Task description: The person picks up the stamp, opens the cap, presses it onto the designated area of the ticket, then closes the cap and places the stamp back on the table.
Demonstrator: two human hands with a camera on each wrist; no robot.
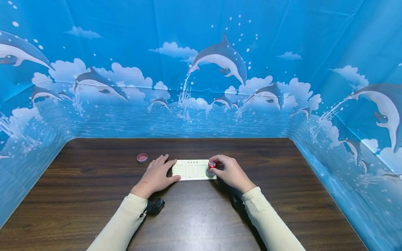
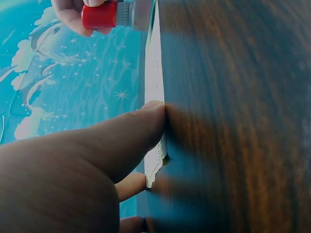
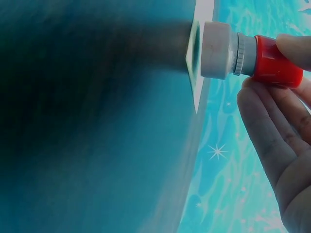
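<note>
Head view: we pinch the red-handled stamp (image 1: 212, 165) in the right hand (image 1: 231, 174), roughly upright at the right end of the paper slip (image 1: 190, 170); we cannot confirm contact. The left hand (image 1: 157, 176), fingers extended and gripping nothing, rests its thumb on the slip's left end. We judge positioning complete, with pressing and lifting off probably outstanding.

Print on the paper slip (image 1: 190, 170) is too small to read; red-topped stamp's (image 3: 249, 56) underside hidden; surface (image 1: 191, 223) cut off at the head view's bottom edge
</note>
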